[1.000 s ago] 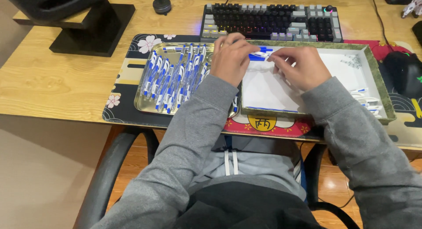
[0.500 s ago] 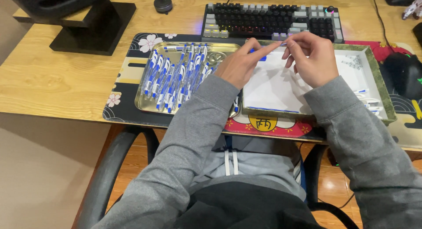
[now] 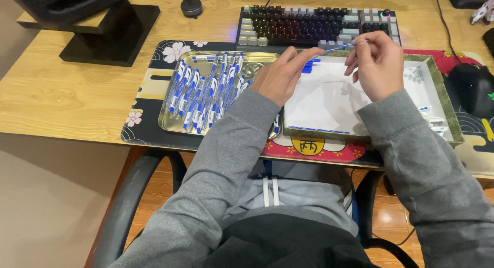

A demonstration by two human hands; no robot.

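Observation:
My left hand (image 3: 280,75) and my right hand (image 3: 378,62) are raised above a white-lined tray (image 3: 440,88), and between their fingertips they hold a thin blue pen refill (image 3: 337,48). Each hand pinches one end of it. Below them a few blue pen parts (image 3: 310,66) lie at the tray's far left corner. A thin blue refill (image 3: 319,129) lies along the tray's near edge. Small white and blue parts (image 3: 435,125) sit at its right side.
A gold metal tray (image 3: 170,126) to the left holds several blue-and-white pens (image 3: 206,93). Both trays rest on a patterned desk mat (image 3: 149,88). A backlit keyboard (image 3: 314,25) lies behind, a black mouse (image 3: 471,85) at the right, a monitor stand (image 3: 110,34) far left.
Both hands have lifted from the white tray's surface and drawn slightly apart. The thin blue refill now stretches between their fingertips, higher above the tray than before.

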